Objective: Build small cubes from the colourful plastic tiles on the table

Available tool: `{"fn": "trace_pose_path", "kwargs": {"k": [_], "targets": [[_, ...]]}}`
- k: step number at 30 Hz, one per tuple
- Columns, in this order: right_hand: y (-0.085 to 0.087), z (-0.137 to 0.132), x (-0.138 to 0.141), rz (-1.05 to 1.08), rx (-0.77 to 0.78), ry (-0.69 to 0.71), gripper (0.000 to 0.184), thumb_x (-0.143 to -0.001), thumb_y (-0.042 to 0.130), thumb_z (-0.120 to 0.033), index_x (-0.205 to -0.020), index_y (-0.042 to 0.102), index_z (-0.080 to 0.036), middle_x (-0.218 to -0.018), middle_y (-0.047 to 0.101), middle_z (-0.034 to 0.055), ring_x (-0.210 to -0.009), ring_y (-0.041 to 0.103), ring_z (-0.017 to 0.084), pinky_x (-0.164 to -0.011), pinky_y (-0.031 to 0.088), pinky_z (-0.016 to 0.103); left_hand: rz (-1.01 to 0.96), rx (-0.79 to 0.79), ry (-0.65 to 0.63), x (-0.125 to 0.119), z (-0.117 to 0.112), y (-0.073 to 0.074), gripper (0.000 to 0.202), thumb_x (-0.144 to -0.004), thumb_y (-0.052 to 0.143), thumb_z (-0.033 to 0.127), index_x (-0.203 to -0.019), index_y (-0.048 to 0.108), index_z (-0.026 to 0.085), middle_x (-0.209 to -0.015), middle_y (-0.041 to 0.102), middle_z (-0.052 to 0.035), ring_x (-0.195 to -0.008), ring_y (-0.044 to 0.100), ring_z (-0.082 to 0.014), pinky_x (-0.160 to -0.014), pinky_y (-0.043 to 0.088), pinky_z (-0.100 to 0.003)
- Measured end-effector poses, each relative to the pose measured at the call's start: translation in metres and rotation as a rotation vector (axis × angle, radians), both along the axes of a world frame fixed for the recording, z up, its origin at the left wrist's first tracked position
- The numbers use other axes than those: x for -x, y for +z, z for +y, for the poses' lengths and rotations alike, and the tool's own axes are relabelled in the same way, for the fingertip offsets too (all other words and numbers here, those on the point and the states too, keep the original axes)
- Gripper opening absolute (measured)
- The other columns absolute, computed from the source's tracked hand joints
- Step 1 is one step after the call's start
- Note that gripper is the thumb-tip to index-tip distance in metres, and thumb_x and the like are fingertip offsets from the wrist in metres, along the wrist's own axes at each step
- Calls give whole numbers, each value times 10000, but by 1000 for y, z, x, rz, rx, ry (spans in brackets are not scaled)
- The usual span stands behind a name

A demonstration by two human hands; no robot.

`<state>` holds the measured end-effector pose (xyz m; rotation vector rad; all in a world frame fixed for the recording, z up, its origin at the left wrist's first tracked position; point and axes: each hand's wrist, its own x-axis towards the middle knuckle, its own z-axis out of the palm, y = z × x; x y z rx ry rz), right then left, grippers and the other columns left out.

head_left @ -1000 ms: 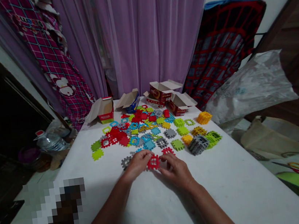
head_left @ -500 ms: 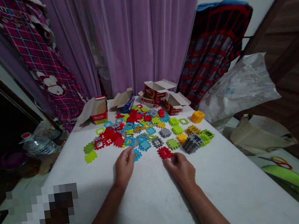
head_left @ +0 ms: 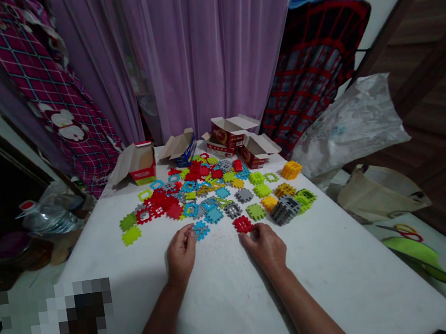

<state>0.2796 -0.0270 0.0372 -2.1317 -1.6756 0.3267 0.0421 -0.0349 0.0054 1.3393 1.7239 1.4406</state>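
Note:
The fingers of my left hand (head_left: 180, 255) are curled together at the left edge of a blue notched plastic building tile (head_left: 202, 230), which lies by the near side of the pile. More of this tile shows than before. Opposite it, my right hand (head_left: 266, 244) pinches the near edge of a red notched building tile (head_left: 242, 224) with thumb and bent fingers. Just beyond the hands are a grey window tile (head_left: 232, 210), a light blue tile (head_left: 213, 215) and a green tile (head_left: 256, 212).
A heap of red tiles (head_left: 162, 202) spreads left of centre. At the right stand a grey block of joined tiles (head_left: 285, 211), a green stack (head_left: 305, 200) and a yellow stack (head_left: 291, 169). Several opened cardboard boxes, including a blue box (head_left: 184, 153), line the white table's (head_left: 225, 309) far edge.
The view has shifted slightly, so everything sits a little further left and up. My left hand has drawn slightly left, uncovering more of the blue tile. My right hand stays at the red tile.

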Motion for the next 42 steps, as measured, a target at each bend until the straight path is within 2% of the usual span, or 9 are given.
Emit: {"fn": "trace_pose_path", "kwargs": {"k": [12,17,21,33,38,40,42], "targets": [[-2,-1,0,-115,-11,27,383,-830,632,-525,-1020,658,-193,-969,687,64,-890,647,212,-713,406,290,0,-10,-11,0,-1,1,433,-851,574,546,-1091,705,211,-945,732,-65,-779,662,-164,-761,571,-285],[-2,-1,1,-172,-14,53,345,-844,624,-503,-974,669,-186,-949,681,76,-875,646,212,-697,399,292,5,-10,-6,0,-1,1,429,-851,562,543,-1077,699,205,-939,732,-62,-750,662,-158,-736,560,-277],[-4,0,1,-175,-21,60,302,-853,610,-463,-958,676,-188,-935,690,70,-867,642,204,-692,394,279,19,-7,3,-1,-1,4,428,-844,560,542,-1070,699,206,-905,728,-53,-724,655,-154,-722,552,-274],[-3,2,-3,-185,21,84,321,-880,584,-463,-998,683,-181,-982,708,79,-878,663,212,-700,406,285,45,-20,21,1,-3,13,403,-857,544,520,-1072,699,215,-886,713,-51,-719,652,-160,-697,546,-279],[-6,1,-6,-160,28,91,379,-878,561,-525,-1027,668,-193,-1017,705,81,-911,669,237,-708,421,308,119,-26,107,20,0,19,352,-879,524,469,-1072,707,239,-884,707,-36,-723,648,-153,-678,528,-261],[-7,1,-9,-131,33,91,430,-863,559,-574,-1049,656,-199,-1035,702,82,-921,669,246,-711,429,315,214,-29,150,39,6,22,329,-884,515,445,-1062,713,251,-943,720,-40,-787,661,-166,-739,533,-276],[-8,1,-11,-98,44,89,466,-850,556,-604,-1071,642,-202,-1059,699,83,-936,668,251,-715,436,316,394,-9,178,64,13,26,317,-890,494,396,-1056,718,245,-996,727,-56,-891,665,-199,-840,527,-321]]}}
